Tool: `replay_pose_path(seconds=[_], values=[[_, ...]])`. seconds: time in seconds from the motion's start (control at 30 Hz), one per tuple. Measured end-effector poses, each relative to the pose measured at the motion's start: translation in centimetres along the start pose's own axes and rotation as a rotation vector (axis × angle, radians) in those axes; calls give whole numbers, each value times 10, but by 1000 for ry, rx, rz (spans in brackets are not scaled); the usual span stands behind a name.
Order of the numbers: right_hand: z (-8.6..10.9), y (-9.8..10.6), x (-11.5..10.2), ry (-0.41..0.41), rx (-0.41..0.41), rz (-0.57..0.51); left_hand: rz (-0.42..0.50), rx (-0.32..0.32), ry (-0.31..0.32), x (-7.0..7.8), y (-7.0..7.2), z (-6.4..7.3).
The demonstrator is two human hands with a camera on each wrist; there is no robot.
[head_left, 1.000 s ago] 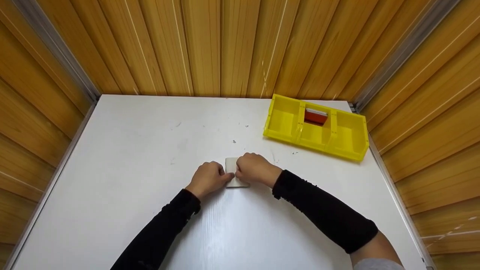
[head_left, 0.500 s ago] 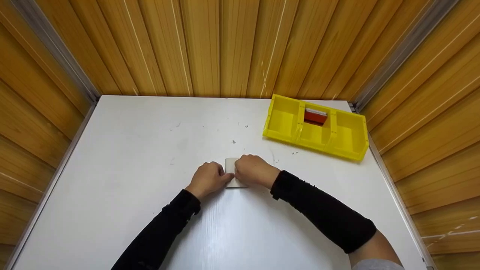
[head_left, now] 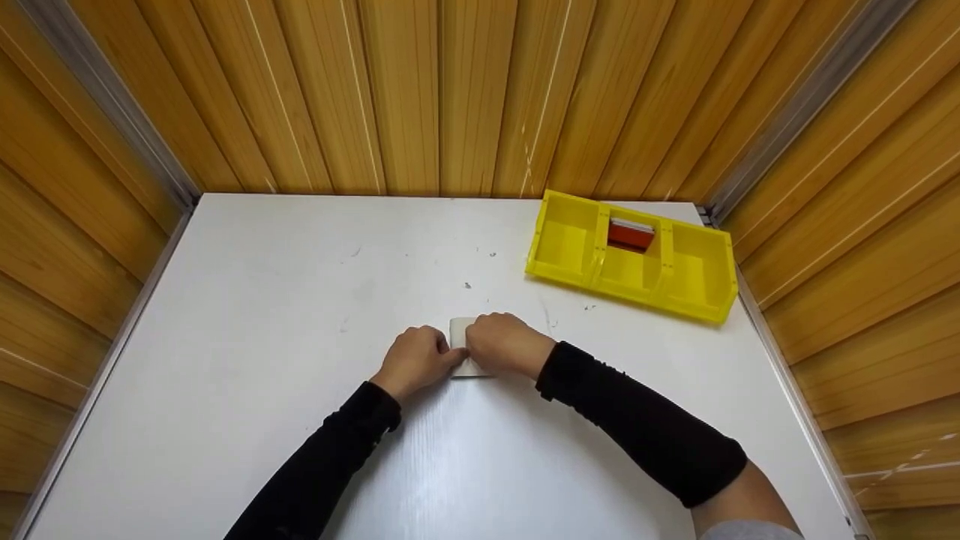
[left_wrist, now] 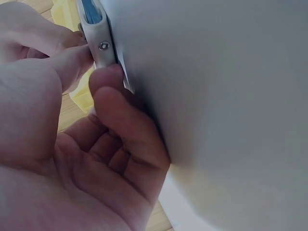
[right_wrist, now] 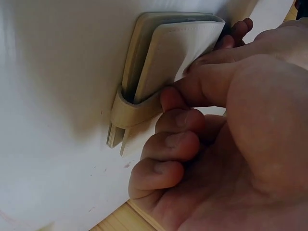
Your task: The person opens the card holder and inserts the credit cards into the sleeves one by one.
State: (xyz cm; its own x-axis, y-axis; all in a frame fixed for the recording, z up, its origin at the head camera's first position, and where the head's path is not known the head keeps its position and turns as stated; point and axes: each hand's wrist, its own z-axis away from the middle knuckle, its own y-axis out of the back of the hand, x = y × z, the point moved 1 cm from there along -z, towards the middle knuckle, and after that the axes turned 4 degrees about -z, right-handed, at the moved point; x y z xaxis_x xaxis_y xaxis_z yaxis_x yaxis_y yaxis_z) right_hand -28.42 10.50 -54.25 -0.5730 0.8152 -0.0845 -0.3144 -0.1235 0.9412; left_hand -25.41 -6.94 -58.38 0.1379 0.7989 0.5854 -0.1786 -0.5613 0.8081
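Note:
A small cream card wallet [head_left: 460,331] lies on the white table between both hands. My left hand [head_left: 416,358] pinches its left side, thumb on the cover and a fingertip at the edge. In the left wrist view a metal snap [left_wrist: 103,46] shows on the wallet, with something blue inside. My right hand [head_left: 508,342] is over the wallet's right part, fingers curled. In the right wrist view its thumb and forefinger pinch the end of a strap [right_wrist: 139,113], which wraps around the wallet's opening side. The strap's end is hidden under the fingers.
A yellow tray [head_left: 666,296] with three compartments stands at the back right of the table [head_left: 300,262]. A red and white block-like thing [head_left: 631,235] sits in its middle compartment. Wood-patterned walls [head_left: 420,97] enclose the back and both sides.
My right hand has shifted slightly left across the wallet, covering more of it. My left hand and the wallet stay in place.

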Motion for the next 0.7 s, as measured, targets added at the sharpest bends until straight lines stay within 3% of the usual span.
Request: replay_pose_path(seconds=[0.17, 0.3, 0.53, 0.7], values=[[2, 1, 4, 22, -11, -33, -11, -7, 7, -1, 0, -1], [4, -3, 9, 29, 38, -79, -9, -2, 4, 0, -1, -1], [8, -13, 18, 4, 143, -271, -7, 1, -5, 0, 2, 0], [11, -15, 21, 21, 181, -322, -14, 4, -13, 0, 3, 0]])
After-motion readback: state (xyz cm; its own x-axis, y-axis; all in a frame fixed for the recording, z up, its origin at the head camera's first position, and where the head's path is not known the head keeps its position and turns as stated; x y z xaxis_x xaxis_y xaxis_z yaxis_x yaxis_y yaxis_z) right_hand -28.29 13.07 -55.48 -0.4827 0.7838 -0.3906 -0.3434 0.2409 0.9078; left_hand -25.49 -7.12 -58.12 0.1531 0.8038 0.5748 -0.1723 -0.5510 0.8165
